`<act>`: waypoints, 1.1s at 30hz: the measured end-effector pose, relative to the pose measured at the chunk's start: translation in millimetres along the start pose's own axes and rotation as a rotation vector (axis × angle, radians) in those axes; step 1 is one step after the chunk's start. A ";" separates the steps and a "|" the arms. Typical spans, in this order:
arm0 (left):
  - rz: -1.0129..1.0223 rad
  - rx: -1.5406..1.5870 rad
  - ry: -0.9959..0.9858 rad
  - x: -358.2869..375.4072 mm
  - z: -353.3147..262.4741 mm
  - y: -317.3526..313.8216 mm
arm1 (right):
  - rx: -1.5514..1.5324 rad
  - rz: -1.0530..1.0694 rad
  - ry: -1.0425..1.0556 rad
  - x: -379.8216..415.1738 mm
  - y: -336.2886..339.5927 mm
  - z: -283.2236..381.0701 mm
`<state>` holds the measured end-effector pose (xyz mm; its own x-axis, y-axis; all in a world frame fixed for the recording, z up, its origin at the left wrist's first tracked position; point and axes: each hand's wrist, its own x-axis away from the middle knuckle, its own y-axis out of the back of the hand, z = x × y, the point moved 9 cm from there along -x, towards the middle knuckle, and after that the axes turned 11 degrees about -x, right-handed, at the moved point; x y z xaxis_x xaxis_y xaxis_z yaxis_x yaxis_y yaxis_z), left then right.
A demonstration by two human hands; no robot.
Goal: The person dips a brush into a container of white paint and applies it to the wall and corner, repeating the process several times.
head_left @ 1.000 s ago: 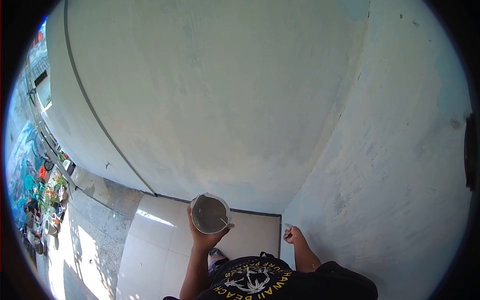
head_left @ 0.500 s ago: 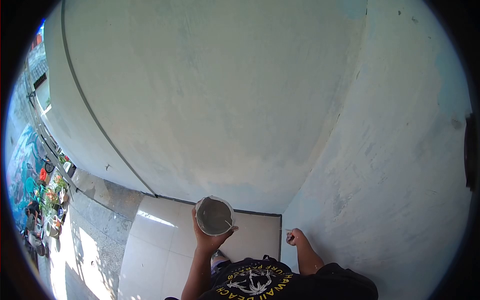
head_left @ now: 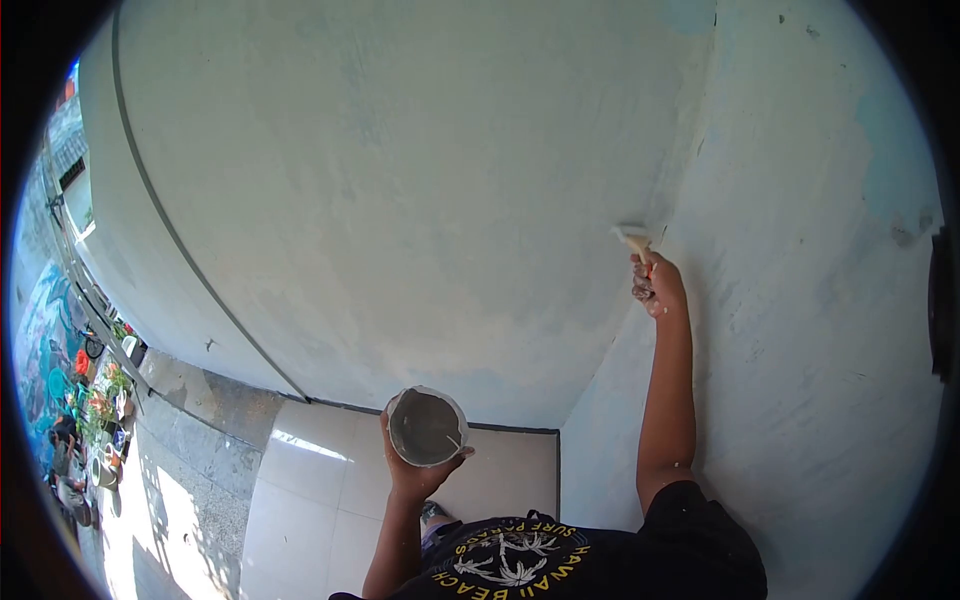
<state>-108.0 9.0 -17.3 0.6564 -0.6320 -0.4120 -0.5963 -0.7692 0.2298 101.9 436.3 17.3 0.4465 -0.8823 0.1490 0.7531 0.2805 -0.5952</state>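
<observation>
My left hand is wrapped round a round container from below, its opening facing up with grey material inside. A thin light stick or streak shows at the container's right inner side. Higher up on the right, my right hand grips the handle of a brush with a pale head. The brush head is at the pale wall, near the corner where it meets the right wall. Light spots mark the fingers of my right hand.
Light floor tiles lie below the container. A grey pipe or strip runs down the wall at left. Potted plants and assorted items stand along the far left, beside sunlit pavement. A dark object is at the right edge.
My right hand has risen from low by the corner to the wall, arm stretched out, with the brush now clearly seen. My left hand and the container have barely moved.
</observation>
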 end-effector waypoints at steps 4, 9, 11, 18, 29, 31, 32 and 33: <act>0.039 0.000 0.032 0.3 6.1 -1.2 | 0.025 0.012 0.249 35.1 -43.5 63.3; 0.048 0.032 -0.031 -5.2 0.3 -4.0 | -0.001 0.095 0.459 44.1 -50.5 58.7; 0.040 0.023 -0.040 -6.4 -6.2 -2.5 | 0.029 0.057 0.429 31.0 -33.9 33.3; 0.048 -0.009 0.016 -0.2 13.5 -3.2 | 0.208 -0.209 0.184 -22.1 82.6 -119.7; 0.029 0.032 -0.013 -2.1 8.4 -4.0 | 0.086 -0.364 -0.497 0.8 206.2 -286.1; 0.048 0.001 -0.016 -2.0 10.3 -5.5 | 0.130 -0.327 -0.531 2.0 195.3 -273.6; 0.050 0.032 -0.030 -4.0 8.5 -6.3 | 0.117 -0.311 -0.452 -7.0 183.8 -251.6; 0.057 0.061 -0.038 -3.4 6.8 -6.1 | 0.102 -0.299 -0.378 -9.6 163.9 -222.2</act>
<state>-109.8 16.4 -23.3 0.6031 -0.6697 -0.4333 -0.6599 -0.7241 0.2006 113.6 406.8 -257.2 0.3333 -0.7360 0.5893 0.9101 0.0878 -0.4051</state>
